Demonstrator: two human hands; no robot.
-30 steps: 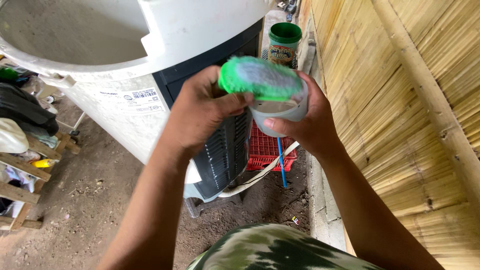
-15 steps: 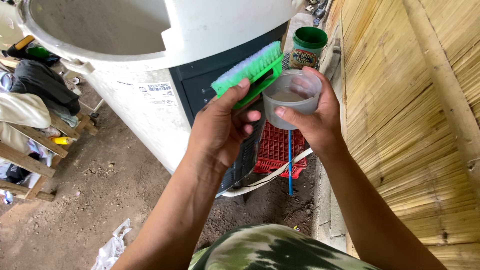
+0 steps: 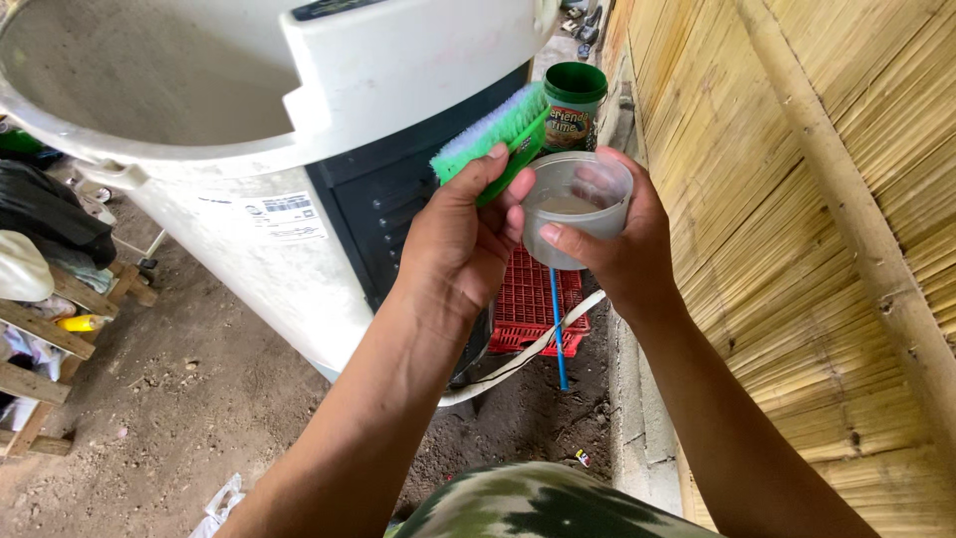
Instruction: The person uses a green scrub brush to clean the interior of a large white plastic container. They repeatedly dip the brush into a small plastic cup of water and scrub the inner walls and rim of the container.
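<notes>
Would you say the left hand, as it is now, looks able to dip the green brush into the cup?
Probably yes. The left hand holds the green brush right beside the clear cup, which the right hand holds with its mouth open; nothing lies between them.

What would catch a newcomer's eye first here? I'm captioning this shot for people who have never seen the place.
At centre, the left hand grips a bright green scrub brush beside a small clear plastic cup, holding a little pale liquid, in the right hand. Behind them rises a big white washing machine with an open tub, a red crate at its foot, and a bamboo wall on the right.
</notes>
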